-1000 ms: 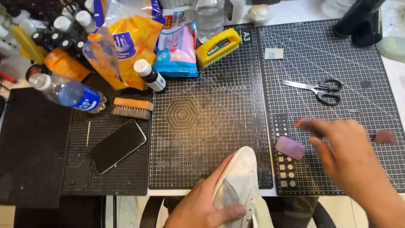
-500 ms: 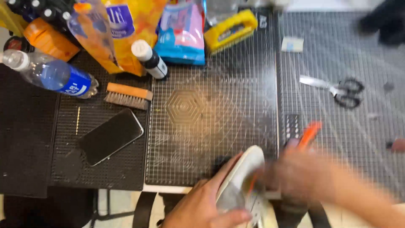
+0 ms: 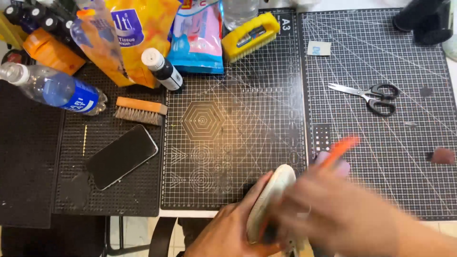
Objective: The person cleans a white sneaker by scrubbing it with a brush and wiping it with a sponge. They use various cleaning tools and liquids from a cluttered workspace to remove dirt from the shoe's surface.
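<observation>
**A:** Where's the shoe, and how are you holding it?

**B:** The white fabric sneaker (image 3: 272, 200) sits at 6 o'clock, over the near edge of the black gridded cutting mat (image 3: 233, 119). Your left hand (image 3: 228, 233) is wrapped around its side from below, fingers closed on it. Your right hand (image 3: 342, 209) is blurred; it seems to be curled around an orange-handled tool (image 3: 340, 150), but how tightly, I cannot tell.

**A:** Which way does it point?

**B:** Its long axis runs from 7 o'clock up to 1 o'clock, rounded end away from you, sole edge turned to the left.

**A:** What could go wrong?

**B:** In my judgement, your right hand is moving fast across the shoe. If your left grip loosens, the sneaker could twist or drop off the edge. A wide sweep could also knock the lilac block (image 3: 335, 164) at 3 o'clock. The black phone (image 3: 121, 156) at 9 o'clock and the scissors (image 3: 369, 97) at 2 o'clock lie well apart.
</observation>
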